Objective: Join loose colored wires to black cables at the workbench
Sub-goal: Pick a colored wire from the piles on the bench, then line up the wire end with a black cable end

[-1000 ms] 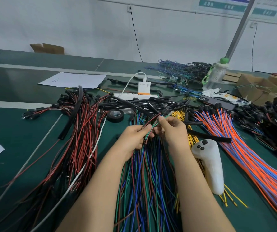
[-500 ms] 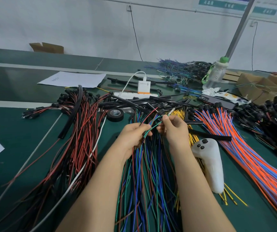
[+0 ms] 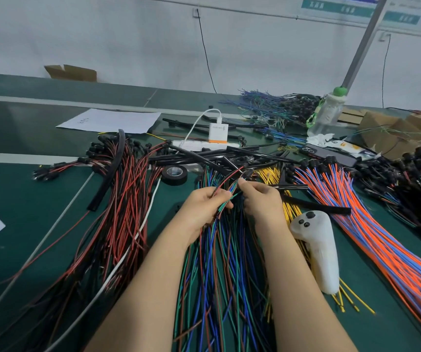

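head view: left hand (image 3: pixel 205 208) curled round a few red, green and blue wires (image 3: pixel 226 181), right hand (image 3: pixel 261 200) pinching their upper ends beside what looks like a black cable tip (image 3: pixel 248 173), just above the wire pile (image 3: pixel 219 265) on the bench (image 3: pixel 26 199). could lose a strand through a slack pinch, or drag tangled neighbours up from the pile. easy to pair the wrong colour amid such clutter.
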The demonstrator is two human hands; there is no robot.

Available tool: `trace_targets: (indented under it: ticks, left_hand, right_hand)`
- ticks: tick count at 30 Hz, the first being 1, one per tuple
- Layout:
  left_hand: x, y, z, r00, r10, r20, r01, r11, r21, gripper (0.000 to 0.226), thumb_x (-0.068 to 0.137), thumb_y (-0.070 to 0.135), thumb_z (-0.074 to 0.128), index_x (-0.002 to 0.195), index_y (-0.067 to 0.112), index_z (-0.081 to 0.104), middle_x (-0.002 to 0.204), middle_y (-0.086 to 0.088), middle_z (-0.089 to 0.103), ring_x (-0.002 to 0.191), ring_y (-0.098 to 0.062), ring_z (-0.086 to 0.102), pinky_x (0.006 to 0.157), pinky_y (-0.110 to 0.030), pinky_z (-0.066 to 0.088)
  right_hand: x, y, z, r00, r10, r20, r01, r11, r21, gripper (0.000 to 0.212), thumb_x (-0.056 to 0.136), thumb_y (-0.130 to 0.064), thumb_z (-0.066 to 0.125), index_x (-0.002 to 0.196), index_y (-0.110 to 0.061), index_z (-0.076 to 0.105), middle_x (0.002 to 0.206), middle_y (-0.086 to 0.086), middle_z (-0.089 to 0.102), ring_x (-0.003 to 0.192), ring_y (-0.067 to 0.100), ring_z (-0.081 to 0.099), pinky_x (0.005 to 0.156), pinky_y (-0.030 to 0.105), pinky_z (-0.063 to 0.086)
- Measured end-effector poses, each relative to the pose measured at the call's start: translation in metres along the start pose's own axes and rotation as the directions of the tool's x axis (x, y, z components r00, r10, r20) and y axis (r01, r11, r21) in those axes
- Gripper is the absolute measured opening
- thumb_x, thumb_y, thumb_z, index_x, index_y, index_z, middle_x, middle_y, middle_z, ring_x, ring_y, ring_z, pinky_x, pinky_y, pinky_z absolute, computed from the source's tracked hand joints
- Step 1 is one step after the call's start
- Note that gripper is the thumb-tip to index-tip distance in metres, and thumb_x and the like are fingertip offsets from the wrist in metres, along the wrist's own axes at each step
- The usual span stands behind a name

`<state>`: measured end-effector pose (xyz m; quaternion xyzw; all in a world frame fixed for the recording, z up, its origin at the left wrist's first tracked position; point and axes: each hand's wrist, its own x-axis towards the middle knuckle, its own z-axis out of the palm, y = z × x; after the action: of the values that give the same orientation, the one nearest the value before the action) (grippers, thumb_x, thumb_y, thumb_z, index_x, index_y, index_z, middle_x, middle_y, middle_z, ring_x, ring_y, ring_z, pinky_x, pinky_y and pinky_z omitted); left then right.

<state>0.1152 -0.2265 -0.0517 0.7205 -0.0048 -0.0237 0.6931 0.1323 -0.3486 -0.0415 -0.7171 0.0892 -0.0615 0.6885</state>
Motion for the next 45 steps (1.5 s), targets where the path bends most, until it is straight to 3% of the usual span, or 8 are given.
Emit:
trace_targets:
  ticks: [12,18,20,22,24,27,33,45]
  left_hand:
    - [0.005,-0.005,-0.004,0.999,0.007,0.036,-0.007,1.000,0.017,0.023,0.095,0.027,0.055,0.076,0.018,0.065,0.057,0.010,0.059,0.038,-0.001,0.029,0.037,-0.013,0.022]
    - [0.003,0.000,-0.003,0.972,-0.043,0.230,0.110,0.951,-0.289,0.031,0.096,0.038,0.047,0.082,0.013,0.056,0.047,0.010,0.029,0.038,-0.003,0.024,0.034,-0.014,0.023]
    - [0.002,0.006,-0.007,0.962,0.000,0.273,0.151,0.833,-0.533,0.032,0.098,0.036,0.040,0.079,0.012,0.050,0.043,0.010,0.028,0.035,-0.002,0.024,0.033,-0.013,0.023]
    - [0.002,0.011,-0.014,0.960,0.105,0.259,0.148,0.596,-0.789,0.031,0.095,0.033,0.037,0.075,0.013,0.049,0.043,0.009,0.034,0.036,-0.002,0.032,0.035,-0.013,0.030]
    - [0.002,0.015,-0.022,0.964,0.191,0.184,0.107,0.357,-0.928,0.032,0.092,0.033,0.038,0.072,0.013,0.053,0.048,0.008,0.043,0.041,-0.002,0.041,0.038,-0.011,0.037]
    - [0.000,0.015,-0.030,0.960,0.241,0.142,0.089,0.219,-0.972,0.025,0.089,0.030,0.042,0.083,0.013,0.059,0.058,0.009,0.049,0.039,-0.001,0.040,0.034,-0.008,0.034]
    - [0.002,0.011,-0.023,0.955,0.100,0.279,0.215,0.418,-0.883,0.019,0.092,0.026,0.039,0.091,0.013,0.053,0.054,0.007,0.042,0.032,-0.004,0.023,0.026,-0.015,0.023]
    - [0.006,0.004,-0.007,0.955,-0.207,0.211,0.292,0.770,-0.567,0.024,0.101,0.022,0.039,0.089,0.007,0.053,0.057,0.001,0.057,0.033,0.000,0.029,0.029,-0.011,0.023]
  right_hand:
    - [0.004,0.002,0.003,0.981,-0.173,-0.088,0.164,0.981,-0.105,0.023,0.091,-0.016,0.060,0.069,-0.016,0.056,0.067,-0.003,0.052,0.063,0.010,0.045,0.060,0.023,0.038]
    - [-0.004,-0.006,0.003,0.992,-0.114,0.061,0.105,0.986,0.132,0.011,0.095,-0.008,0.054,0.089,-0.010,0.063,0.072,0.002,0.064,0.050,0.005,0.055,0.050,0.018,0.046]
    - [-0.005,-0.011,0.001,0.992,-0.092,0.090,0.080,0.989,0.127,0.012,0.095,-0.003,0.051,0.095,-0.009,0.062,0.085,0.009,0.069,0.062,0.010,0.062,0.060,0.022,0.052]
    - [-0.002,-0.014,-0.006,0.994,-0.104,0.029,0.108,0.961,-0.253,0.016,0.095,-0.004,0.049,0.097,-0.011,0.063,0.097,0.012,0.070,0.076,0.017,0.065,0.073,0.030,0.053]
    - [-0.001,-0.015,-0.014,0.995,-0.096,0.003,0.073,0.745,-0.663,0.018,0.095,-0.011,0.047,0.102,-0.007,0.064,0.100,0.014,0.068,0.083,0.026,0.061,0.074,0.033,0.049]
    - [-0.004,-0.014,-0.013,0.999,0.012,0.041,0.028,0.551,-0.834,0.020,0.095,-0.013,0.047,0.106,-0.003,0.061,0.095,0.013,0.061,0.084,0.030,0.055,0.069,0.031,0.044]
    - [-0.005,-0.005,-0.005,0.999,0.029,0.025,0.012,0.371,-0.929,0.036,0.095,-0.019,0.051,0.127,-0.003,0.049,0.135,0.018,0.043,0.127,0.037,0.035,0.099,0.039,0.037]
    - [0.003,-0.005,-0.013,0.992,-0.105,-0.065,0.018,0.640,-0.768,0.021,0.094,-0.022,0.057,0.103,-0.005,0.065,0.097,0.013,0.068,0.085,0.027,0.062,0.067,0.026,0.042]
